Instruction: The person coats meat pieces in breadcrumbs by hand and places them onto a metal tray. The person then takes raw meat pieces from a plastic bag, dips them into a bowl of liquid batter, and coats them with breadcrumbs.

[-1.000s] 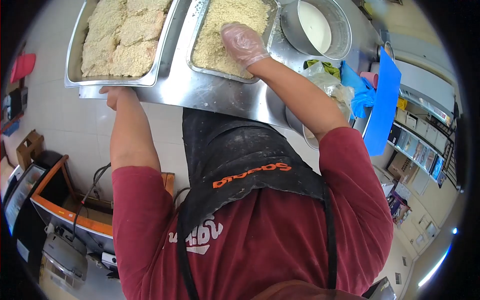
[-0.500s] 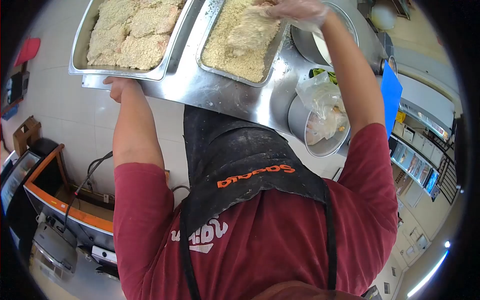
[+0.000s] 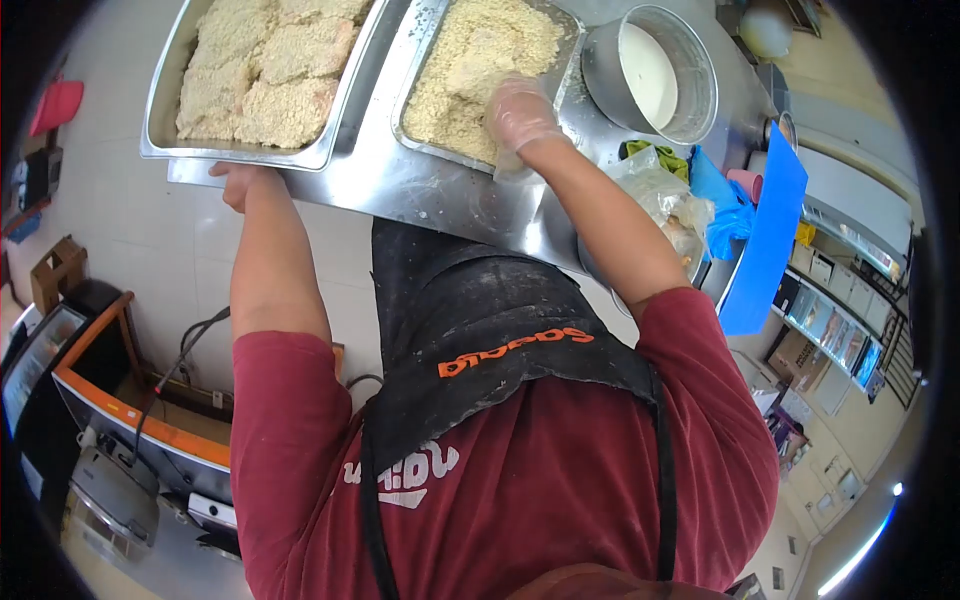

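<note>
My right hand (image 3: 522, 112), in a clear plastic glove, is cupped over the near right side of a shallow metal tray (image 3: 402, 118). Pale crumbs (image 3: 440, 110) fill that tray, and a crumb-covered piece (image 3: 485, 65) lies in them, touching or just beside my fingers; the fingertips are partly hidden in the crumbs. My bare left hand (image 3: 237, 184) is closed around the edge of the steel table (image 3: 330, 190), under a deeper metal pan (image 3: 330, 140). Several crumb-coated pieces (image 3: 285, 105), perhaps meat, lie side by side in that pan.
A round metal pot (image 3: 695, 75) with white liquid stands at the back right. Before it are a green item (image 3: 655, 155), a clear plastic bag (image 3: 655, 190) in a metal container, and a blue bag (image 3: 725, 200). A blue panel (image 3: 768, 240) stands at the right.
My right hand has moved down and leftward from the crumb tray's far right corner to its near side. The coated piece, blurred under that hand before, now lies in the crumbs. My left hand stays put.
</note>
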The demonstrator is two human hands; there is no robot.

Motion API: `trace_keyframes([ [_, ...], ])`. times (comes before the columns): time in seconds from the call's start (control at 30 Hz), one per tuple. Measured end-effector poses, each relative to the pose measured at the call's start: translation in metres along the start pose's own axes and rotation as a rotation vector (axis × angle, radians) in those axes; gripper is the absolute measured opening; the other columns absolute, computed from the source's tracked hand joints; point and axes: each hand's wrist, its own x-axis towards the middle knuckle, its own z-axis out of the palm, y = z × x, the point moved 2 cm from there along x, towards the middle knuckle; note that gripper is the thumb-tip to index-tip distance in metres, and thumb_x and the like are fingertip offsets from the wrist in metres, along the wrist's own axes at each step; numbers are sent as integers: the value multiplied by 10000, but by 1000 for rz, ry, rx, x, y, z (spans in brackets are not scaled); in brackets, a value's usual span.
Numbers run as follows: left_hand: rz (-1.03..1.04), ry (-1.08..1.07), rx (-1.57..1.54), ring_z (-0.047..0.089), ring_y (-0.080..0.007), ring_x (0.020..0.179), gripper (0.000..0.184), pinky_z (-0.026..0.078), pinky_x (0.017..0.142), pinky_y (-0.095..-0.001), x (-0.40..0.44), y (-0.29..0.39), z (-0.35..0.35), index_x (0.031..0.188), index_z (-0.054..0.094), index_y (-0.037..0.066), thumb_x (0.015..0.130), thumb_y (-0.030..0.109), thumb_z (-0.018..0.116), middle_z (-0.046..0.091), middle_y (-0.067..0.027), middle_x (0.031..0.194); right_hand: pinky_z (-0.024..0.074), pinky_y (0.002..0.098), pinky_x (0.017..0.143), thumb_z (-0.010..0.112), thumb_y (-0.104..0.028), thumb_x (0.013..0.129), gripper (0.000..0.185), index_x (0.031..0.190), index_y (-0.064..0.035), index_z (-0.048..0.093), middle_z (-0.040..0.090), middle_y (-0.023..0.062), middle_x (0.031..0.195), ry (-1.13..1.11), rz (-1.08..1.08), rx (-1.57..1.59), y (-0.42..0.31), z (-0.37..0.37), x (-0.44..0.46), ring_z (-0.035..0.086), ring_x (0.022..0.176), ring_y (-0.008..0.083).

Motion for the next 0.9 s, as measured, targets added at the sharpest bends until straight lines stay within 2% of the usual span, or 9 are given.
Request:
trace_keyframes([
  [0.17,-28,-1,-36,706,-411,1044,785,562,924,-512,-14,2,-8,1068,715,-67,953,656,432,715,-253,1150,517,460,961,612,-78,873,306,1153,39,653,694,270,1030,294,131,360,7,-46,-21,641,1074,397],
  [0.27,-28,-2,-31,705,-411,1042,785,563,924,-510,-22,4,-17,1071,714,-67,953,656,433,716,-254,1146,504,445,1009,564,-47,895,294,1172,1,651,677,270,1111,593,-68,403,11,-52,-1,637,1108,383],
  [0.37,-58,-25,-100,703,-413,1046,789,562,928,-508,-30,7,-14,1078,712,-69,957,655,423,713,-258,1151,504,431,1046,553,-35,890,329,1205,5,636,653,263,1223,557,-175,96,28,-44,7,630,1171,367],
  [0.47,-104,-25,-152,701,-415,1050,792,560,933,-506,-26,1,-12,1085,709,-70,962,654,413,711,-262,1156,451,429,1129,529,-77,910,454,1352,-3,595,628,228,1350,52,-156,-149,-17,-67,-14,595,1274,347],
  [0.57,-145,-16,-213,698,-418,1054,796,559,937,-503,-19,-1,-12,1092,707,-72,967,653,403,708,-266,1162,399,423,1179,508,-152,937,513,1425,1,550,602,223,1408,355,-319,-177,-3,-22,-25,562,1335,336],
  [0.67,-66,-33,-82,701,-417,1048,803,563,930,-503,4,-4,5,1092,705,-70,972,658,388,708,-267,1164,347,426,1214,504,-209,954,572,1490,-9,496,578,227,1443,201,-129,18,5,-62,-15,538,1365,329],
  [0.73,-176,-10,-177,703,-415,1045,809,566,925,-505,4,-2,7,1090,705,-71,973,662,383,707,-265,1167,463,435,1095,527,-245,952,443,1335,-39,614,674,220,1268,15,-59,63,11,-61,0,630,1219,353],
  [0.83,-178,6,-186,706,-418,1035,818,570,918,-512,-25,5,-18,1088,705,-73,977,664,367,712,-262,1158,540,479,917,554,-262,944,301,1134,-59,669,723,202,1069,154,-174,-70,42,-60,20,695,1024,378],
  [0.9,-135,-3,-121,707,-420,1034,820,569,920,-513,-26,6,-20,1087,705,-73,979,663,360,714,-262,1152,539,483,899,569,-259,937,300,1134,-60,675,720,208,1069,173,-139,-94,46,-59,32,696,1021,371],
])
